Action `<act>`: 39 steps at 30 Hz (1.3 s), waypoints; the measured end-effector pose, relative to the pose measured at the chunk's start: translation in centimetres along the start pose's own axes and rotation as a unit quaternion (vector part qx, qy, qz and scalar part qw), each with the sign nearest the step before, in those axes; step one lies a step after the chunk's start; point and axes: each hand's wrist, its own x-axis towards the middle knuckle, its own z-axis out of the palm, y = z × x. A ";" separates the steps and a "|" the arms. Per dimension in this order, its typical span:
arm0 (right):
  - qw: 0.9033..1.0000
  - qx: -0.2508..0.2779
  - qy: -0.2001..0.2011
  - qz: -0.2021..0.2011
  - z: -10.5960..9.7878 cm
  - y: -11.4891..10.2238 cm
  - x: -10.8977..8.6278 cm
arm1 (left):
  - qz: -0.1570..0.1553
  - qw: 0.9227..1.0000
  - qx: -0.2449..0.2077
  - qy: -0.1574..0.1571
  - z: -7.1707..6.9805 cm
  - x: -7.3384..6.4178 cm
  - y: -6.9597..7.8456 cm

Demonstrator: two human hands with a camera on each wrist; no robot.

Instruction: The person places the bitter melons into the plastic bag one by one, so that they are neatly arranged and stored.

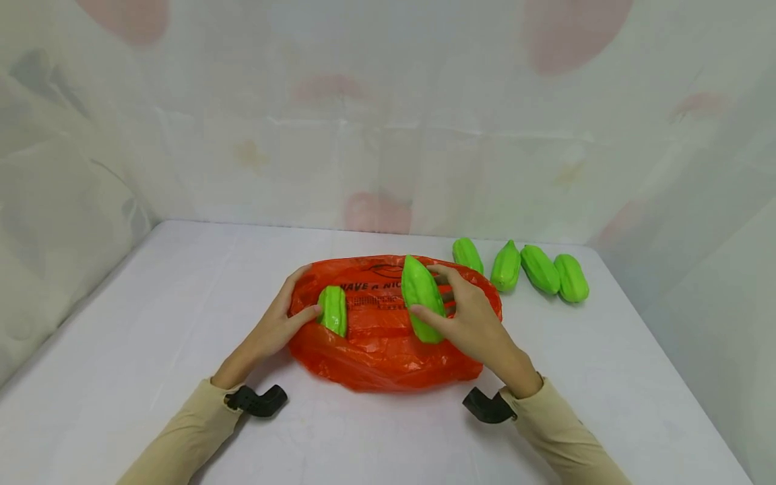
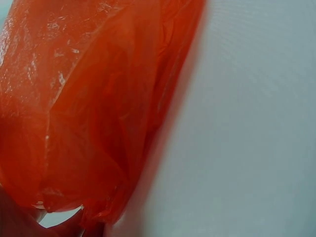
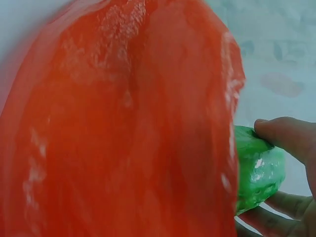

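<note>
An orange plastic bag (image 1: 382,343) lies on the white table (image 1: 151,323), filling most of the left wrist view (image 2: 89,108) and the right wrist view (image 3: 123,128). My left hand (image 1: 301,296) grips the bag's left end, thumb against a short green gourd (image 1: 333,310) that stands half inside the opening. Only a sliver of that hand (image 2: 15,222) shows at the wrist. My right hand (image 1: 438,296) holds a longer green gourd (image 1: 421,296) over the bag's mouth, thumb and fingers curled round it. Up close, the gourd (image 3: 256,173) sits in that hand (image 3: 281,168) beside the bag.
Several more green gourds (image 1: 539,269) lie in a row on the table behind and right of the bag. A pale patterned curtain (image 1: 388,121) closes off the back and both sides. Bare table surface lies to the left and in front.
</note>
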 end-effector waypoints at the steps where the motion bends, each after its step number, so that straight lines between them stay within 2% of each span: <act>1: 1.000 0.002 -0.004 0.001 0.2 -0.1 0.1 | -0.001 1.000 0.001 0.000 0.0 0.0 0.0; 12: 1.000 -0.001 -0.031 0.005 2.0 -1.0 1.3 | -0.006 1.000 -0.004 0.002 0.0 -0.2 -0.2; 19: 0.998 0.010 -0.041 0.038 3.3 -1.9 2.2 | -0.007 1.000 -0.005 0.004 -0.1 -0.3 -0.2; 24: 0.997 -0.004 -0.055 0.055 4.1 -2.4 2.4 | -0.009 1.000 -0.009 0.002 -0.1 -0.2 -0.1; 30: 0.995 -0.016 -0.071 0.072 5.0 -2.4 2.7 | -0.010 1.000 -0.010 0.000 -0.1 -0.2 0.1; 39: 0.994 -0.015 -0.084 0.069 6.0 -2.0 2.8 | -0.008 1.000 -0.010 -0.004 -0.1 0.0 0.3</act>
